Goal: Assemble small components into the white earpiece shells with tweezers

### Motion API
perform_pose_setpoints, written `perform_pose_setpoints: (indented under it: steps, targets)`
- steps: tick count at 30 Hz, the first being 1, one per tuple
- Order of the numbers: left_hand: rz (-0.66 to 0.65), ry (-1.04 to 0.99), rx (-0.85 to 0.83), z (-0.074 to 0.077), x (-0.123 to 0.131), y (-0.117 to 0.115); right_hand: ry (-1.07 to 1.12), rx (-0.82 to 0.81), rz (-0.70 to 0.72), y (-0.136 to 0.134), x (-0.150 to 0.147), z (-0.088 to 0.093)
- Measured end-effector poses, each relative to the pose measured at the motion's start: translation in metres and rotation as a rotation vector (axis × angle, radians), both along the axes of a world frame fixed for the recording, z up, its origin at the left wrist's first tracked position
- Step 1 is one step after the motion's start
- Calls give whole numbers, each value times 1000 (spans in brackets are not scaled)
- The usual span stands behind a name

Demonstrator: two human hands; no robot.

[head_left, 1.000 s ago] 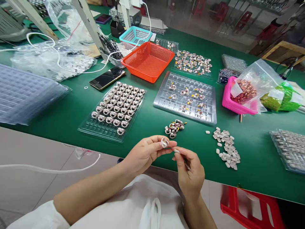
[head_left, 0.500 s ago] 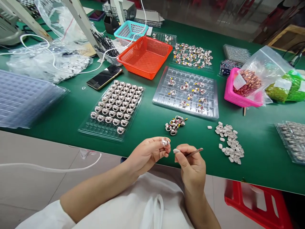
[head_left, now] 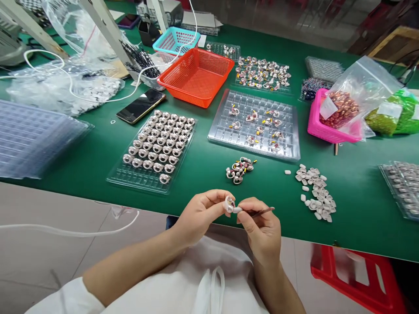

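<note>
Between the thumb and fingers of my left hand (head_left: 203, 213) is a small white ring-shaped piece (head_left: 228, 205) with a shiny rounded side. My right hand (head_left: 263, 226) pinches a small white cap (head_left: 237, 209) against the ring or right beside it; whether they are joined I cannot tell. A thin brown tool (head_left: 264, 211), its kind unclear, also lies in my right hand and sticks out to the right. Beyond my hands sits a small heap of ring pieces with red and yellow parts (head_left: 240, 169). Loose white caps (head_left: 317, 192) lie to the right.
Left of centre, a clear tray (head_left: 137, 179) holds rows of ring pieces. Behind the heap is another clear tray (head_left: 219, 131) with several wired pieces. A phone (head_left: 140, 106), an orange basket (head_left: 196, 83) and a pink basket (head_left: 334, 131) stand farther back. A red stool (head_left: 360, 279) is below the table edge.
My hands have come together, bringing the white cap up to the ring piece. My left fingers have turned the ring so its opening shows more.
</note>
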State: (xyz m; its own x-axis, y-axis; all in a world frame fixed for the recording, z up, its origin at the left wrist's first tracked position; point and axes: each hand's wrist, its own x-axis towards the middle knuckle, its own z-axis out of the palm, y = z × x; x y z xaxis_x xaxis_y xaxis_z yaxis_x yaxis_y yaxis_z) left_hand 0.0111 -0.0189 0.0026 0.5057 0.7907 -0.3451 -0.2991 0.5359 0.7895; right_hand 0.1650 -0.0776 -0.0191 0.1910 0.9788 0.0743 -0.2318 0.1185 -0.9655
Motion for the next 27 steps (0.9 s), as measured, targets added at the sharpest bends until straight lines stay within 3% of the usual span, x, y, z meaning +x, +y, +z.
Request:
perform_pose_setpoints:
  steps: [5,13,27]
  targets:
    - [28,108,206,4,-2,-6,36,-9,39,-1,1,-4]
    - [54,397,683,8,-6,-5,66,52,62,0,-3,-6]
    - [140,460,928,-1,-7,-7,67,69,30,3,-5,-10]
